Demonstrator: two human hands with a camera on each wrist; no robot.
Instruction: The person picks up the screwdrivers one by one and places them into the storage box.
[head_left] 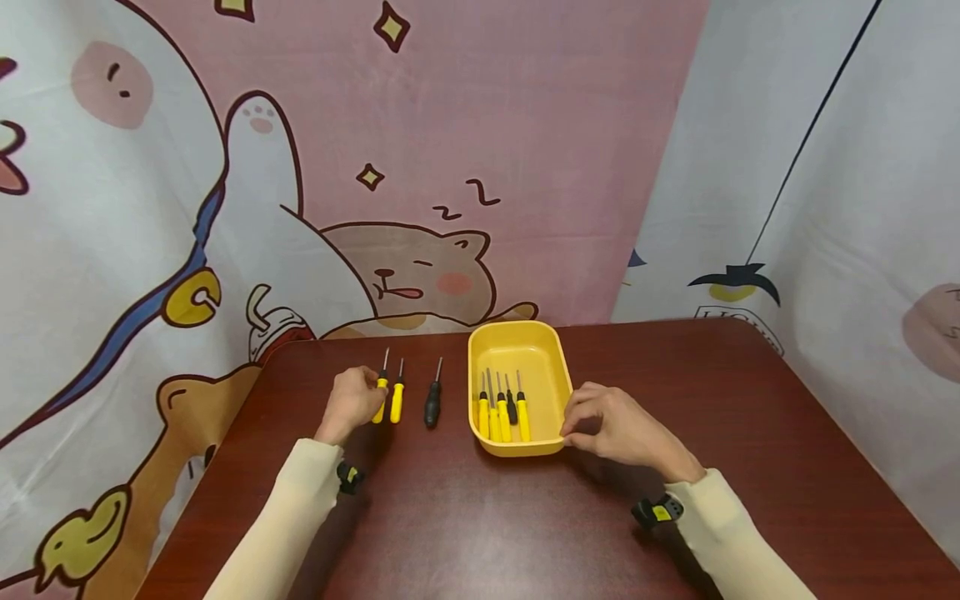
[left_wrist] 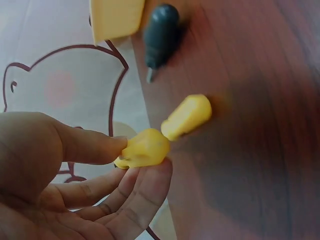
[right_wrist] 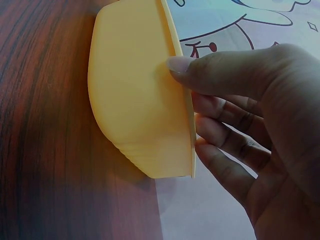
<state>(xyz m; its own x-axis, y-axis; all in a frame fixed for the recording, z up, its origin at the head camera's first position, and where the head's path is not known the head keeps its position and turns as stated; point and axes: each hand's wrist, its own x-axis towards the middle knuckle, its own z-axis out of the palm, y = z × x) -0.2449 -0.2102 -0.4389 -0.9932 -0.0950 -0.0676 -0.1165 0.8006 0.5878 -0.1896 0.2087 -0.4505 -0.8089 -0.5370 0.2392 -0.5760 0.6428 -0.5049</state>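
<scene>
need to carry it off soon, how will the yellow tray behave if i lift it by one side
The yellow tray seems fairly stiff, since its rim looks straight where the fingers grip it. It's probably light for its size, with thin-looking walls. Lifted by one side, it would likely tip, and the screwdrivers lying loose inside could slide.

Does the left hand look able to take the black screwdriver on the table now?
Probably not yet: the left hand pinches a yellow screwdriver. Otherwise little is in the way: nothing covers the black screwdriver; only another yellow screwdriver lies between.
</scene>
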